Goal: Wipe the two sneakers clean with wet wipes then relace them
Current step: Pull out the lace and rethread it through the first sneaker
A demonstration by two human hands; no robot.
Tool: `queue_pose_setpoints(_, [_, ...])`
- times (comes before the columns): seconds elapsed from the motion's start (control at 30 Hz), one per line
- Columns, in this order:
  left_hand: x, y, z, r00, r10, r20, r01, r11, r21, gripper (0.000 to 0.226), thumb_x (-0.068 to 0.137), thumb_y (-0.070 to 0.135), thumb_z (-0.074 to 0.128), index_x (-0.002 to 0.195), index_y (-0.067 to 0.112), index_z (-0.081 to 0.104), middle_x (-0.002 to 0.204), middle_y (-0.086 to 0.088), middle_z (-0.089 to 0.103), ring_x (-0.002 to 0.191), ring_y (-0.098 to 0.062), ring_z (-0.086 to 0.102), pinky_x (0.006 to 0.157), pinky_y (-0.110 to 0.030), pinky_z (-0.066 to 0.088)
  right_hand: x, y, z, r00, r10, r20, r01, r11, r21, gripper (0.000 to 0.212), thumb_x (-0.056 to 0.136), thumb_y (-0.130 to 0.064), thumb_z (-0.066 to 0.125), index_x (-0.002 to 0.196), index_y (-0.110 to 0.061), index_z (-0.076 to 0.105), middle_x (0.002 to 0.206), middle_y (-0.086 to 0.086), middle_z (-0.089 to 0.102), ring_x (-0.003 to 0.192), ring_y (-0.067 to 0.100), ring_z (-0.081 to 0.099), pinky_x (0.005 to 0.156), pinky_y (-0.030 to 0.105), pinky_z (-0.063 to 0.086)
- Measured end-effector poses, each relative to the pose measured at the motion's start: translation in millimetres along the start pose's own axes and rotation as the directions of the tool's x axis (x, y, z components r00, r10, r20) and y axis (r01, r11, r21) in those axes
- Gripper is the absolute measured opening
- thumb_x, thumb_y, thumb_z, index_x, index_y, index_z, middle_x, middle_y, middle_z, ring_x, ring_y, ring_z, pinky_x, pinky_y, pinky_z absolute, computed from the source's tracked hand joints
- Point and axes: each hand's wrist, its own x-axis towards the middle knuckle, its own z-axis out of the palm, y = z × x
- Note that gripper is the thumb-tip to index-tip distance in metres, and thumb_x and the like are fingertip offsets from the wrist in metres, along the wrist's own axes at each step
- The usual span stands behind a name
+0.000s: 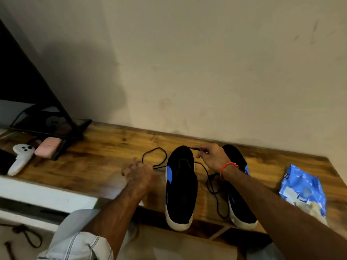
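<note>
Two black shoes with white soles and blue patches stand side by side on the wooden desk [112,147], toes toward the near edge. The left shoe [181,186] is in full view. The right shoe [238,201] is partly hidden behind the right arm.

A black lace [201,167] runs across the left shoe. The right hand [211,157] pinches one end of it over the far end of the left shoe, with the fingers curled round the tip. A red string [228,166] is tied round that wrist. The left hand [139,173] is blurry; its fingers are curled on the lace just left of the shoe. Past that hand the lace makes a loop [155,156] on the desk. More lace lies curled between the two shoes.

A blue pack of wipes [303,190] lies on the right side of the desk, well apart from the shoes. A pale crumpled bit sits at its near end; I cannot tell what it is.

Far left on the desk are a white controller [20,161], a pink case [47,149] and a black stand [56,113]. The wall [206,62] is behind the desk.
</note>
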Motion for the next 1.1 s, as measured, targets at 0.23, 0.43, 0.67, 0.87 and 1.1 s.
queue_pose_setpoints(0.23, [6,43,-2,0.989,0.102,-0.112,-0.142,0.874,-0.464,0.049,0.087,0.073,0.057,0.100,0.026,0.056,0.099,0.002,0.059,0.090,-0.022,0.062,0.067,-0.033,0.049,11,18,36,1.000,0.022,-0.010,-0.020,0.975,0.221,0.018,0.091,-0.029,0.070,0.098,-0.014,0.078,0.092,0.001,0.076,0.089,0.013,0.070,0.088,0.034,0.055])
queue_pose_setpoints(0.43, [17,51,-2,0.991,0.132,-0.019,-0.122,0.839,-0.530,0.038,0.091,0.048,0.062,0.122,0.027,0.065,0.115,-0.001,0.065,0.096,-0.021,0.067,0.075,-0.040,0.062,14,22,56,0.997,-0.008,0.076,-0.001,0.993,0.120,0.007,0.089,-0.023,0.073,0.095,-0.022,0.077,0.092,-0.009,0.072,0.091,0.005,0.065,0.083,0.027,0.053])
queue_pose_setpoints(0.67, [15,42,-5,0.983,0.094,0.160,0.083,0.551,-0.831,0.019,0.100,0.020,0.058,0.115,0.027,0.068,0.104,0.000,0.069,0.087,-0.013,0.067,0.060,-0.033,0.059,3,19,60,0.996,-0.084,-0.014,0.085,0.996,0.003,0.003,0.090,-0.022,0.070,0.091,-0.022,0.073,0.080,-0.016,0.064,0.074,-0.006,0.056,0.062,0.004,0.041])
queue_pose_setpoints(0.87, [13,37,-5,0.961,0.089,0.261,0.213,0.365,-0.906,0.016,0.102,0.012,0.057,0.108,0.017,0.070,0.106,-0.007,0.071,0.097,-0.023,0.067,0.073,-0.038,0.056,3,17,64,0.996,-0.094,0.002,0.094,0.989,-0.118,0.004,0.086,-0.029,0.073,0.088,-0.026,0.071,0.091,-0.009,0.057,0.082,0.001,0.051,0.070,0.016,0.040])
queue_pose_setpoints(1.1, [13,36,-5,0.958,0.101,0.267,0.221,0.330,-0.918,0.016,0.101,0.009,0.058,0.106,0.015,0.072,0.106,-0.007,0.073,0.100,-0.023,0.068,0.083,-0.043,0.058,2,15,66,0.998,-0.048,0.045,0.052,0.994,-0.101,0.006,0.085,-0.029,0.073,0.083,-0.029,0.068,0.098,-0.008,0.053,0.095,0.005,0.047,0.069,0.012,0.031])
